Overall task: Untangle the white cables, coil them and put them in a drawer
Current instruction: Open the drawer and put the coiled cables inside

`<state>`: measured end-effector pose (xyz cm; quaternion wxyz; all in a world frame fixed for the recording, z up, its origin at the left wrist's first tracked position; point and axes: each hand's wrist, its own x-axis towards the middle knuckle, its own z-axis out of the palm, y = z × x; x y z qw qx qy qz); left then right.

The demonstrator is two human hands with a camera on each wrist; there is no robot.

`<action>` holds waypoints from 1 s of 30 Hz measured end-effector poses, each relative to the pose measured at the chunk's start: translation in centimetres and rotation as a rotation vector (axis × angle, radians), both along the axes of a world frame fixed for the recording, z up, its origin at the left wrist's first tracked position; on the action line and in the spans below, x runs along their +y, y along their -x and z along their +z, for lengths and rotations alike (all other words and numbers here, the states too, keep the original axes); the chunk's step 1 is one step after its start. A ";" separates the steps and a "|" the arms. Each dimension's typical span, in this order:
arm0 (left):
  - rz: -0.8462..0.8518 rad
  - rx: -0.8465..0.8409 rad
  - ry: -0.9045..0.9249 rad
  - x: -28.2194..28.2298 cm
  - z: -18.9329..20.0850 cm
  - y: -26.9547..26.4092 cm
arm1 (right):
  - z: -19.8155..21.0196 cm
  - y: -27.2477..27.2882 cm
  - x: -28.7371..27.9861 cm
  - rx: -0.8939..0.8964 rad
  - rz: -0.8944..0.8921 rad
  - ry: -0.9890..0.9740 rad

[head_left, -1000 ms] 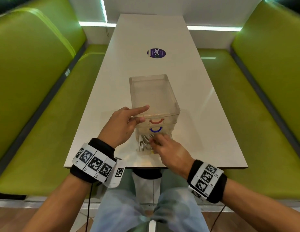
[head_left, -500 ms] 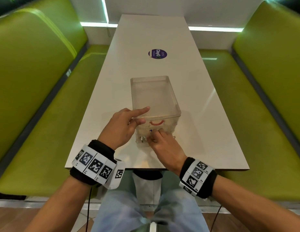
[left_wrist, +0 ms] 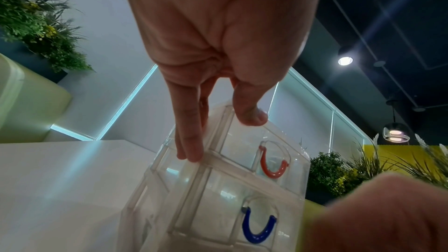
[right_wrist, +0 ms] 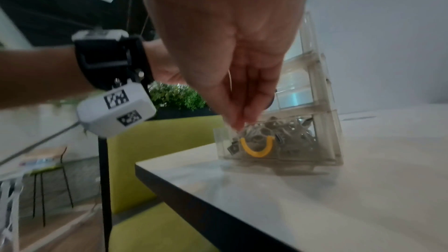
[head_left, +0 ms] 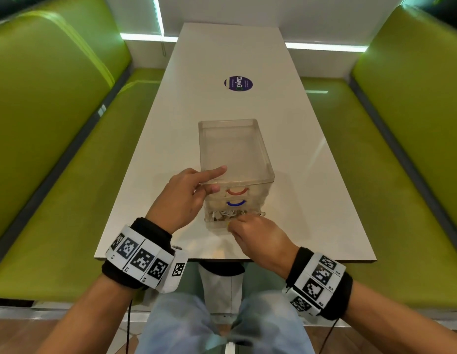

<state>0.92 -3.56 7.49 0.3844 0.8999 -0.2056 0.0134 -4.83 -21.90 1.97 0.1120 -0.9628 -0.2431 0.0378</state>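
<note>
A clear plastic drawer unit point(head_left: 235, 149) stands near the front edge of the white table point(head_left: 311, 200). Its front shows a red handle point(head_left: 237, 192) above a blue handle point(head_left: 235, 203). The bottom drawer point(right_wrist: 257, 149), with a yellow handle, sticks out a little, and white cables point(head_left: 223, 215) lie bunched inside it. My left hand point(head_left: 207, 180) grips the unit's front left top corner, index finger on the lid and thumb on the front. My right hand point(head_left: 235, 224) pinches the front rim of the bottom drawer, hiding the yellow handle from the head view.
A round purple sticker point(head_left: 238, 83) lies farther up the table. Green padded benches point(head_left: 69, 175) point(head_left: 401, 175) run along both sides. The table's front edge point(head_left: 235, 259) is just behind my right wrist, with my knees below it.
Half a second ago my right hand was pressed against the unit's front with the bottom drawer almost in. It has since drawn back and the drawer sticks out again. The left hand stayed put.
</note>
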 end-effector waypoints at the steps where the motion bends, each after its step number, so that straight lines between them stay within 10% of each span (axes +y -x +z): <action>1: 0.001 -0.002 -0.006 0.0 0.0 0.0 | -0.2 0.0 -0.1 0.082 -0.007 0.017; 11: -0.026 0.019 -0.002 0.4 -0.5 -0.2 | 1.0 -1.7 -0.6 0.179 0.017 -0.021; 16: 0.040 0.094 0.228 1.6 -0.5 2.6 | 7.6 -1.1 -4.2 -0.217 0.028 -0.592; 19: 0.133 -0.023 0.201 4.0 -2.5 6.2 | 8.9 -4.2 -7.4 -0.309 -0.058 -0.490; 23: -0.066 0.272 -0.123 7.7 -8.1 11.3 | 6.9 -7.7 -8.8 -0.079 -0.115 -0.380; 30: -0.080 0.781 -0.322 10.1 -13.0 13.8 | 6.6 -6.7 -4.7 -0.335 0.007 -0.358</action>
